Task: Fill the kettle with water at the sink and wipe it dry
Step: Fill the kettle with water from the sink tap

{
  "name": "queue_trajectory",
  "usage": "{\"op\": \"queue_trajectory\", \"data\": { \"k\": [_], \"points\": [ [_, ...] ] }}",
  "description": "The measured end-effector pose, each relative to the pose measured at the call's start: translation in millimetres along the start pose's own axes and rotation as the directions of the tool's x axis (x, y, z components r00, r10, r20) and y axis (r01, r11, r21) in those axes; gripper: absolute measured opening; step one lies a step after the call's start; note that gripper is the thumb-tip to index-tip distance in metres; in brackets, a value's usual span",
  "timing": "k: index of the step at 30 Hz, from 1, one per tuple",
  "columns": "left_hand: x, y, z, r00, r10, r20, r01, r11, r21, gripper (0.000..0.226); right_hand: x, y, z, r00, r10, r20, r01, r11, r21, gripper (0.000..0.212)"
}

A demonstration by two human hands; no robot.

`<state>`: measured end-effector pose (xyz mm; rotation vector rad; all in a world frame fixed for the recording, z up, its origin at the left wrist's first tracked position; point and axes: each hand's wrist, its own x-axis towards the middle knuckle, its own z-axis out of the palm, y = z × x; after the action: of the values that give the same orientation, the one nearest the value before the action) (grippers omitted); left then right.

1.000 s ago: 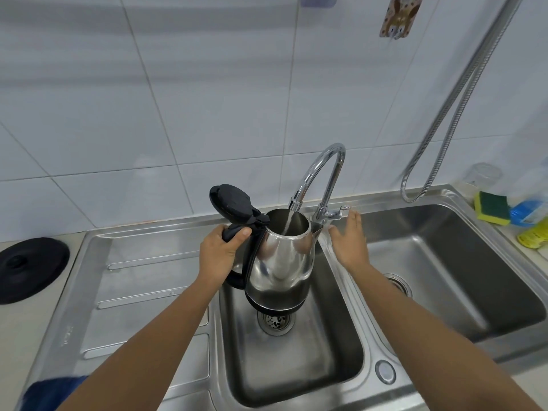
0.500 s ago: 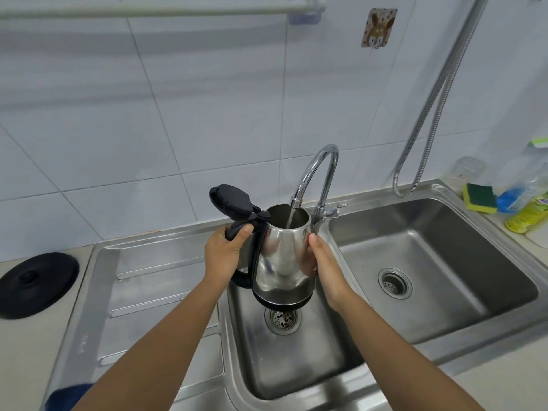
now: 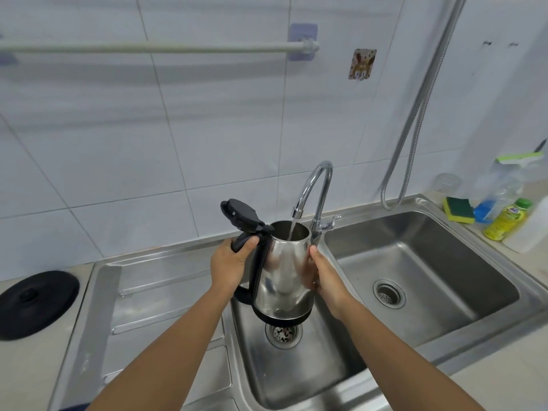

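A shiny steel kettle (image 3: 283, 274) with a black handle and base hangs upright over the small left sink basin (image 3: 299, 369). Its black lid (image 3: 240, 215) is flipped up and back. My left hand (image 3: 229, 262) grips the handle's top. The palm of my right hand (image 3: 321, 277) presses flat against the kettle's right side. A curved chrome tap (image 3: 315, 188) pours a thin stream of water (image 3: 292, 229) into the kettle's mouth. The water level inside is hidden.
The large right basin (image 3: 427, 262) has a drain. A ribbed draining board (image 3: 154, 304) lies on the left, with a round black lid (image 3: 35, 304) on the counter beyond it. A sponge (image 3: 459, 209), bottles (image 3: 507, 222) and a hanging metal hose (image 3: 415, 120) are at the right.
My right hand left the tap lever and came onto the kettle's right side. The view has tilted up slightly; water keeps running into the kettle.
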<state>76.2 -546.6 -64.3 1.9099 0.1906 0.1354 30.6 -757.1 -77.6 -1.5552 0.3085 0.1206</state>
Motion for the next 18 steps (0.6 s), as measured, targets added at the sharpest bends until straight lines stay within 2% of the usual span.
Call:
{"op": "queue_trajectory", "data": {
  "k": [9,12,15,18],
  "points": [
    [-4,10,20,0.999,-0.022,-0.032,0.022,1.0,-0.001,0.051,12,-7,-28,0.997,0.021,0.078,-0.019,0.999,-0.029,0.031],
    [-7,13,26,0.999,-0.022,-0.041,0.021,1.0,-0.019,0.047,18,-6,-38,0.996,0.031,0.088,-0.027,0.998,-0.049,0.034],
    [-11,11,28,0.998,-0.039,-0.045,0.037,0.998,-0.044,0.055,23,-5,-41,0.994,0.024,0.111,-0.015,0.997,-0.077,0.036],
    [-12,8,29,0.997,-0.05,-0.065,0.047,0.998,-0.046,0.044,30,0,-41,0.992,0.027,0.121,-0.018,0.997,-0.07,0.036]
  ]
}}
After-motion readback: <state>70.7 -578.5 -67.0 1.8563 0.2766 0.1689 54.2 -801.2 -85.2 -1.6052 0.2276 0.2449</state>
